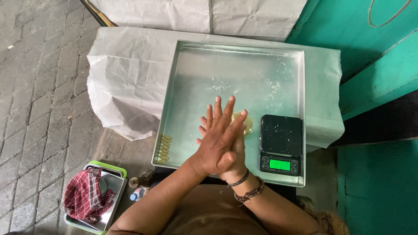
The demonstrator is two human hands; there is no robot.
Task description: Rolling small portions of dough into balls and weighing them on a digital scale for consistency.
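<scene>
Pressed palm to palm, left hand (217, 143) over right hand (235, 156), the grip clamps pale dough (244, 122) flat, above the tray (191, 56); scale (281, 143) at three o'clock.

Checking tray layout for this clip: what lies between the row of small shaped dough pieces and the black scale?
In the head view, the hands, left over right, pressed together, lie between the dough row and scale, above the tray.
</scene>
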